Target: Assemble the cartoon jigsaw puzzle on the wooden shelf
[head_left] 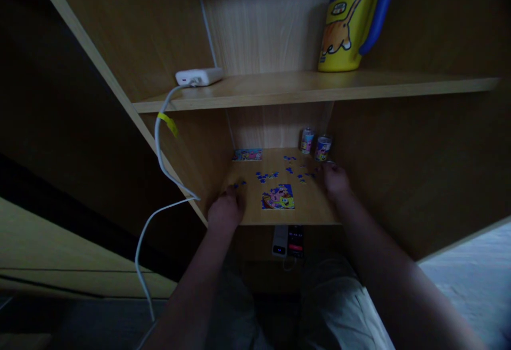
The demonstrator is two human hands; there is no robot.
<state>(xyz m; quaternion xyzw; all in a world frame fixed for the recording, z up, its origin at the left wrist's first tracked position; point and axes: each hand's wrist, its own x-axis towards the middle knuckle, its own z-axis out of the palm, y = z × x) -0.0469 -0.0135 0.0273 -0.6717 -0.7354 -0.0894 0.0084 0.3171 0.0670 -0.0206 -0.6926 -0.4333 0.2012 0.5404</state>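
On the lower shelf lies a partly joined jigsaw puzzle [278, 197] with a bright cartoon picture, its top edge uneven. Loose blue puzzle pieces [266, 177] are scattered behind it, with more small pieces [301, 178] toward the right. My left hand [225, 209] rests at the shelf's left front, fingers curled in, beside a couple of puzzle pieces [239, 184]. Over on the right, my right hand [335, 178] is closed at the fingertips near the rightmost pieces. Whatever either hand holds is too small or hidden to make out.
Two cartoon-printed cans [306, 141] [323, 148] stand at the back right. A flat picture card [247, 154] lies at the back left. Above, the upper shelf [271, 89] bears a yellow-blue mug [343, 27] and a white charger [199, 76] with a hanging cable. A phone [295, 241] lies below.
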